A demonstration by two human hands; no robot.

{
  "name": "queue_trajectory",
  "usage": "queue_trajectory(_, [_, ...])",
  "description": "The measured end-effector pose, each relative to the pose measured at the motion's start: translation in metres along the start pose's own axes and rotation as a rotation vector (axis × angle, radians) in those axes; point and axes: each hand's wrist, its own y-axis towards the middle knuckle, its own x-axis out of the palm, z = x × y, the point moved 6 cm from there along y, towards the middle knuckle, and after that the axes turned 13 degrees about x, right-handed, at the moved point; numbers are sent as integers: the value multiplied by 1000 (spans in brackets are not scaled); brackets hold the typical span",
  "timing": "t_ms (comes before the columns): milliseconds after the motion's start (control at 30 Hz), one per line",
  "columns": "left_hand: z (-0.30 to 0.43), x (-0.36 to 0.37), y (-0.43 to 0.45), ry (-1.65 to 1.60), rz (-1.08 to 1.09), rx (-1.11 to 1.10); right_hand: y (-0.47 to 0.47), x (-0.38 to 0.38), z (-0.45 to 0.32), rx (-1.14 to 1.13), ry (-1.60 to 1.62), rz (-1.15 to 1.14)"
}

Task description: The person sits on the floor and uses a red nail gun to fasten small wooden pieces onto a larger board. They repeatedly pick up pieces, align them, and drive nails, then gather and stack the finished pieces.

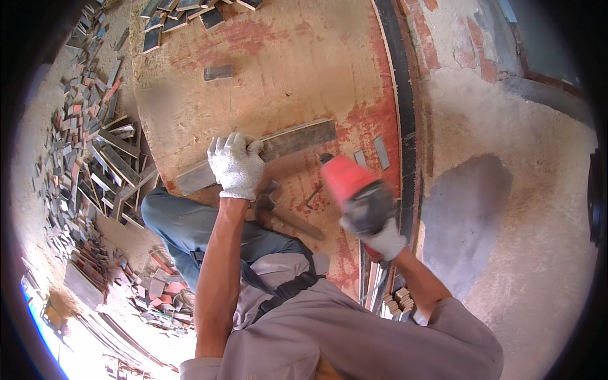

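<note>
My left hand (237, 166), in a pale knit glove, presses on a long dark-faced wooden board (301, 139) that lies across the worn plywood sheet. Its fingers are bent over the board's far edge. At the right, my right hand (382, 237), gloved too, grips a red and black power tool (358, 192), blurred; its dark tip is close to the board's right end, and I cannot tell if they touch. A hammer (292, 221) with a wooden handle lies near my knee. Beside it is a thin bent metal rod (313, 195).
Two small grey strips (381, 152) lie right of the board. A short dark block (218, 72) lies beyond it. More wood pieces (211, 17) sit at the sheet's far edge. Heaped offcuts (116, 161) cover the floor at left. A dark-edged sheet (406, 118) runs along the right.
</note>
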Motion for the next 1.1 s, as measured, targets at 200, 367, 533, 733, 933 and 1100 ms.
queue_trajectory(200, [-6,4,-2,36,-8,30,30,-44,-21,646,428,-143])
queue_trajectory(367, [-6,5,-3,30,-39,5,53,-51,-22,629,368,-137])
queue_trajectory(533, [-5,3,-2,12,-37,-4,57,-48,-21,629,326,-196])
queue_trajectory(733, [-5,3,-1,-1,-12,16,60,-47,-28,624,351,-199])
queue_trajectory(933, [-5,4,-3,-10,-16,20,56,-41,-39,612,368,-186])
queue_trajectory(1100, [-7,4,-3,27,13,59,56,-27,-44,593,292,-250])
